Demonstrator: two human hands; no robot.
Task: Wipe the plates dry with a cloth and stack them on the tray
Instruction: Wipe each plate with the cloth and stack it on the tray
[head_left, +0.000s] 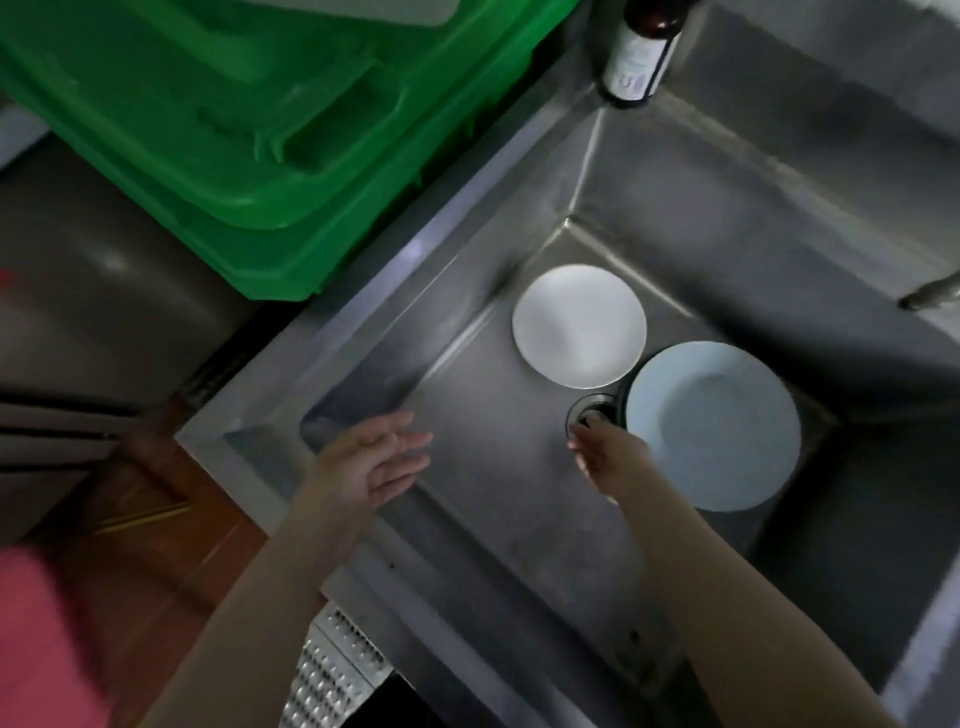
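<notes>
Two white plates lie in the bottom of a steel sink (363, 332). The smaller plate (579, 325) lies toward the far corner. The larger plate (714, 423) sits to its right, on what looks like another plate beneath it. My right hand (602, 449) reaches down beside the larger plate's left rim, over the drain (592, 413), fingers straight and empty. My left hand (376, 460) hovers over the sink's near left wall, fingers extended, holding nothing. No cloth is in view.
A green plastic crate (249, 130) stands on the counter left of the sink. A dark bottle (639, 52) stands at the sink's far corner. A tap spout (930, 293) juts in from the right. A pink object (41, 639) is at the lower left.
</notes>
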